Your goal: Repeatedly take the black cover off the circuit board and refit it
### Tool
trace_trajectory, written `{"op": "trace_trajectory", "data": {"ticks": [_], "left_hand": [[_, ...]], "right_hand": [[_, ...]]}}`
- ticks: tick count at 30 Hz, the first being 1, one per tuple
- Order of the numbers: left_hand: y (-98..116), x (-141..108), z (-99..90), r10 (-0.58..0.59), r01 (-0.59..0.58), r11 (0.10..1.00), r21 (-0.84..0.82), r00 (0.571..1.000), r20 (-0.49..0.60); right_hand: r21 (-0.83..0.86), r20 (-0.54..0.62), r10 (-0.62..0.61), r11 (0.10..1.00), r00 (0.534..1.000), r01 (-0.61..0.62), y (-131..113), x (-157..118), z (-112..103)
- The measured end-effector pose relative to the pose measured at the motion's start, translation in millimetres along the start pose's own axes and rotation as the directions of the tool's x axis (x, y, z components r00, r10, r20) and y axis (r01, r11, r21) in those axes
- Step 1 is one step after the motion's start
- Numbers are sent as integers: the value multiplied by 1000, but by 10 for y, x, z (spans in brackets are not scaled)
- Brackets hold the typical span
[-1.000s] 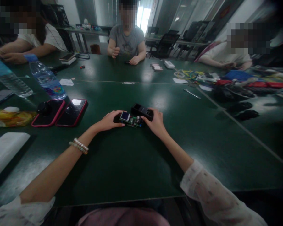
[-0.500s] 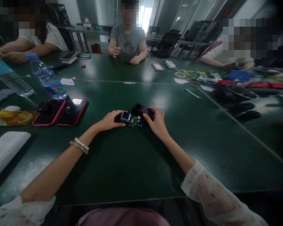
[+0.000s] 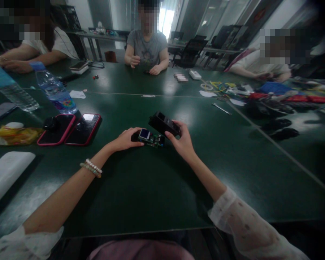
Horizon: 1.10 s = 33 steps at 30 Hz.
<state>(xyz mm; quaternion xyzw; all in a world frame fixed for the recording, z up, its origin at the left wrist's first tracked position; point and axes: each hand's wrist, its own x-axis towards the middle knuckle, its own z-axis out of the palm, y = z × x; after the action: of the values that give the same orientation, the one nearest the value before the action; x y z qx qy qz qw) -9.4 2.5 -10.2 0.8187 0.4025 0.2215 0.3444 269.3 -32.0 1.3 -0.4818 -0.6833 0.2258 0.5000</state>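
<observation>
My left hand (image 3: 128, 139) grips the left end of a small circuit board (image 3: 154, 141) with a little screen at its left side. The board is green, and its right end shows a blue part. Thumb and fingers of my right hand (image 3: 182, 139) are closed on a black plastic cover (image 3: 164, 122) with a rectangular window in it. The cover is tilted and held above and to the right of the board, apart from the screen. My fingers hide the board's left end and the cover's right end.
Two phones in pink cases (image 3: 82, 129) and a water bottle (image 3: 55, 90) stand to the left, with a white device (image 3: 8, 177) nearer me. A wrench (image 3: 221, 108) and tangled cables (image 3: 219, 86) lie to the right. A person in a grey shirt (image 3: 147, 47) sits across the green table (image 3: 141, 195).
My right hand has lifted the black cover slightly up and to the right, away from the circuit board. The left hand and board have hardly moved.
</observation>
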Motion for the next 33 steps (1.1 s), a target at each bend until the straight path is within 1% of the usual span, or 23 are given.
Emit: {"op": "trace_trajectory", "data": {"ticks": [4,8,9,13,14,17,21,23,26,29,31,33], "left_hand": [[1,6,23,-51,51,999,-11,999,-18],[70,8,26,-85,85,996,-10,996,-40],[95,5,20,-87,87,996,1,995,-45],[174,-11,-23,-31,31,999,-10,999,-14],[179,-14,-33,-23,23,1000,-15,1000,4],[162,-16,-45,7,-7,999,-33,1000,6],[130,-15,-38,-21,22,999,-45,1000,16],[130,-15,-34,-29,30,998,-63,999,18],[146,-14,-34,-18,19,995,-94,1000,18],[168,-17,-43,-18,21,993,-115,1000,25],[178,-20,-50,-22,27,990,-135,999,33],[181,-24,-55,-28,35,987,-157,999,46]], "right_hand": [[0,130,-46,999,990,47,-118,-55,36],[-58,237,-96,992,967,113,-76,-103,82],[-82,263,-103,988,959,129,-57,-111,92],[-147,364,-95,976,926,158,-25,-129,116],[-147,380,-94,976,920,161,-34,-130,118],[-139,392,-114,974,913,181,-85,-133,115],[-129,388,-137,971,911,201,-155,-140,107],[-99,400,-93,985,912,144,-177,-140,102],[-36,417,26,999,908,-12,-187,-125,97],[64,435,117,985,893,-160,-171,-96,97],[94,458,149,972,876,-215,-155,-79,98],[55,469,169,974,867,-220,-141,-66,98]]}}
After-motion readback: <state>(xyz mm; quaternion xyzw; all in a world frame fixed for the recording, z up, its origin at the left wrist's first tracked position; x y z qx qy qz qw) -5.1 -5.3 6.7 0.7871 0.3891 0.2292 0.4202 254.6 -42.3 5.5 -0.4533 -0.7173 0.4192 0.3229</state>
